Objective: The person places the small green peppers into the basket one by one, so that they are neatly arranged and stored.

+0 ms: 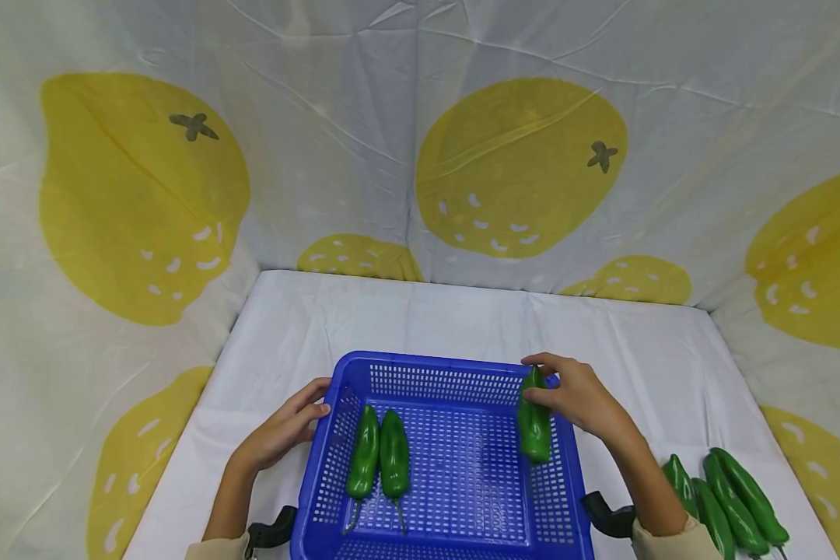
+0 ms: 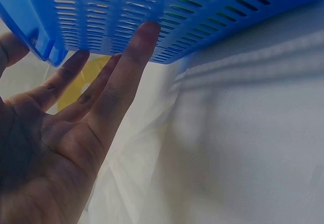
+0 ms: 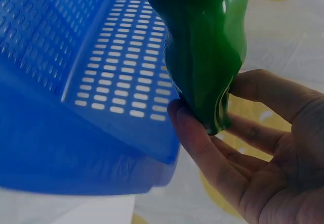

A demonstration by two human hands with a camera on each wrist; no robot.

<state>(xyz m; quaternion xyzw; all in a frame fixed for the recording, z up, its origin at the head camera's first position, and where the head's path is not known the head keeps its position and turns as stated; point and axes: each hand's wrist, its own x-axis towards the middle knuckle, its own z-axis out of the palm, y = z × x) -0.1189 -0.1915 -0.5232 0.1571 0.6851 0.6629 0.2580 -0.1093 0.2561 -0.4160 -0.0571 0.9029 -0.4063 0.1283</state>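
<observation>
A blue perforated plastic basket (image 1: 455, 451) stands on the white cloth between the hands. The left hand (image 1: 287, 428) holds its left side, thumb at the rim and fingers against the outer slotted wall (image 2: 111, 16). Over the basket's right side, the right hand (image 1: 577, 393) pinches a green pepper (image 1: 534, 428) by its narrow end between thumb and fingers. In the right wrist view this glossy pepper (image 3: 207, 47) hangs beside the basket wall (image 3: 126, 77). Two more green peppers, one (image 1: 364, 455) left of the other (image 1: 394, 455), lie side by side inside the basket's left part.
Several green peppers (image 1: 735, 502) lie in a group on the white cloth right of the basket. A lemon-print curtain (image 1: 406, 155) encloses the back and sides. Black wrist mounts (image 1: 273, 529) sit close to the basket's sides.
</observation>
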